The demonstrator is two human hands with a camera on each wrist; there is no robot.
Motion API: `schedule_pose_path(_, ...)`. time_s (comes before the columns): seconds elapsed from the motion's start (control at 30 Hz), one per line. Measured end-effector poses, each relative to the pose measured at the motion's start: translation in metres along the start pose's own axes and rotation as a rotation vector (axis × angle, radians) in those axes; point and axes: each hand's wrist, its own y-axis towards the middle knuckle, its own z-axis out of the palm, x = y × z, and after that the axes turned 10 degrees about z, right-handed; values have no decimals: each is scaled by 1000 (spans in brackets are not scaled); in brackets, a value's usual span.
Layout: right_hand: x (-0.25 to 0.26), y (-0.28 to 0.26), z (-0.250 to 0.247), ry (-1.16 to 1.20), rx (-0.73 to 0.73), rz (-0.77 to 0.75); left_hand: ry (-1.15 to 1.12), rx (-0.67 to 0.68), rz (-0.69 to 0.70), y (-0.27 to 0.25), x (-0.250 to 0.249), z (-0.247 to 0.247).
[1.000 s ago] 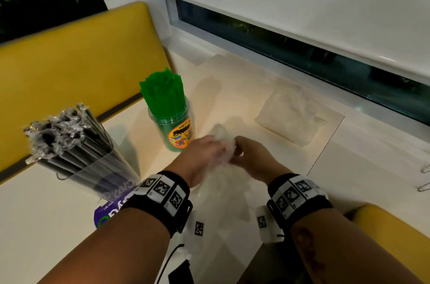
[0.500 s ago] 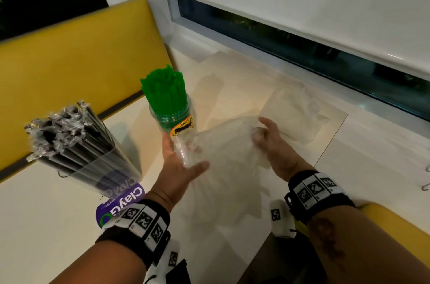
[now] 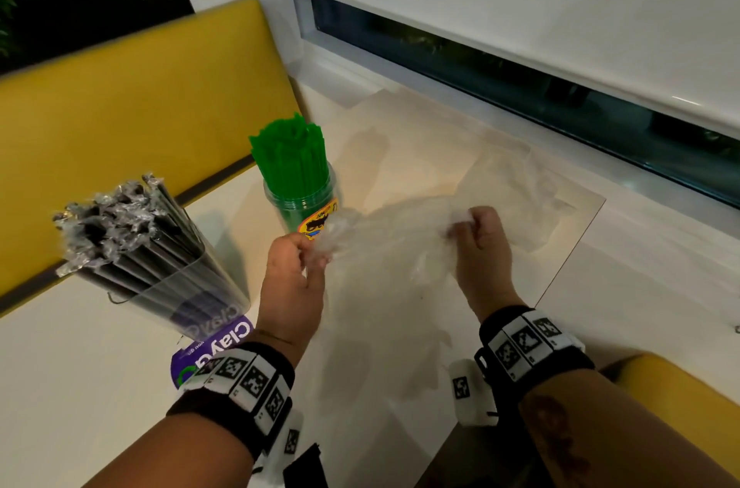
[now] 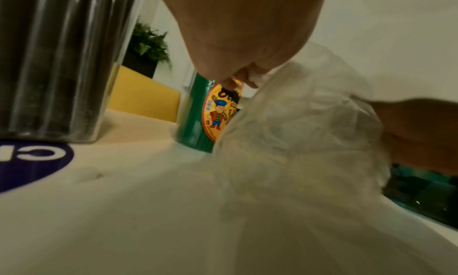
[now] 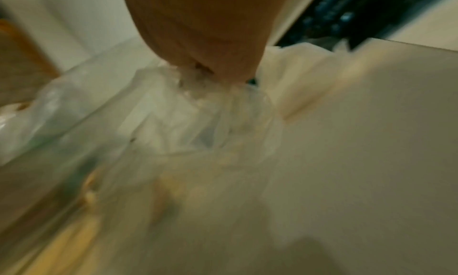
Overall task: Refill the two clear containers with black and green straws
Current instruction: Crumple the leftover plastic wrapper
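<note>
Green straws (image 3: 289, 155) stand packed in a clear round container (image 3: 304, 207) with a yellow label (image 4: 219, 111). Nearer at the left, a clear container (image 3: 188, 295) holds black straws (image 3: 120, 223) in crinkled wrappers. Between my hands hangs a clear plastic bag (image 3: 392, 243), held above the table. My left hand (image 3: 296, 267) pinches its left end just in front of the green container. My right hand (image 3: 478, 243) grips its right end in curled fingers. The same bag (image 4: 297, 126) fills the left wrist view; the bag (image 5: 198, 111) is blurred in the right wrist view.
A second crumpled clear bag (image 3: 516, 187) lies on the table (image 3: 100, 387) toward the window. A purple round sticker (image 3: 216, 347) sits under the black straw container. A yellow bench back (image 3: 140, 119) runs along the far left, and a yellow seat (image 3: 680, 395) is at my right.
The bag was bunched between both hands a second ago, then spread flat under open hands. Now both hands grip its ends and hold it stretched, my right hand closed into a fist.
</note>
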Motion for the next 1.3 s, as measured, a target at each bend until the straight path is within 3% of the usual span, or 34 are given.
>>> schedule_pose_path(0.07, 12, -8, 1, -120, -94, -270, 67, -44, 90, 0, -2, 0)
schedule_pose_path(0.13, 18, -13, 1, -228, -86, -552, 51, -25, 107, 2, 0, -1)
schedule_pose_path(0.2, 12, -12, 1, -363, 9, -628, -70, 66, 39, 4, 0, -4)
schedule_pose_path(0.23, 4, -10, 0, -399, 84, -539, -120, 136, 25, 4, 0, -5)
schedule_pose_path(0.3, -7, -6, -5, -320, 281, -222, -150, 290, 32, 2, 0, -5)
schedule_pose_path(0.37, -20, -3, -10, -248, 408, -18, -43, 410, 196, -3, 2, 0)
schedule_pose_path(0.5, -41, 10, -16, -390, 486, 99, 196, 556, 614, -17, 15, 12)
schedule_pose_path(0.57, -46, 18, -18, -446, 503, 149, 178, 612, 742, -25, 20, 16)
schedule_pose_path(0.63, -41, 22, -19, -526, 498, 148, 151, 664, 753, -38, 23, 18)
schedule_pose_path(0.7, -37, 22, -16, -624, 505, 104, 115, 677, 497, -48, 23, 18)
schedule_pose_path(0.8, -37, 20, -3, -747, 365, 107, -160, 620, -301, -41, 8, 20)
schedule_pose_path(0.83, -38, 20, 1, -762, 300, 130, -208, 538, -508, -34, 6, 22)
schedule_pose_path(0.87, -39, 20, 4, -783, 253, 136, -161, 472, -615, -29, 8, 23)
schedule_pose_path(0.93, -38, 21, 7, -857, 233, 117, -4, 398, -659, -24, 15, 24)
schedule_pose_path(1.0, -38, 24, 9, -954, 239, 86, 193, 423, -622, -23, 26, 23)
schedule_pose_path(1.1, -38, 30, 9, -1018, 234, 60, 545, 581, -461, -16, 33, 19)
schedule_pose_path(1.17, -34, 31, 9, -932, 195, 108, 694, 701, -388, -9, 34, 20)
schedule_pose_path(1.23, -26, 26, 12, -812, 132, 122, 569, 694, -455, -2, 30, 22)
schedule_pose_path(1.3, -10, 12, 21, -754, 51, 28, 348, 592, -528, 4, 19, 26)
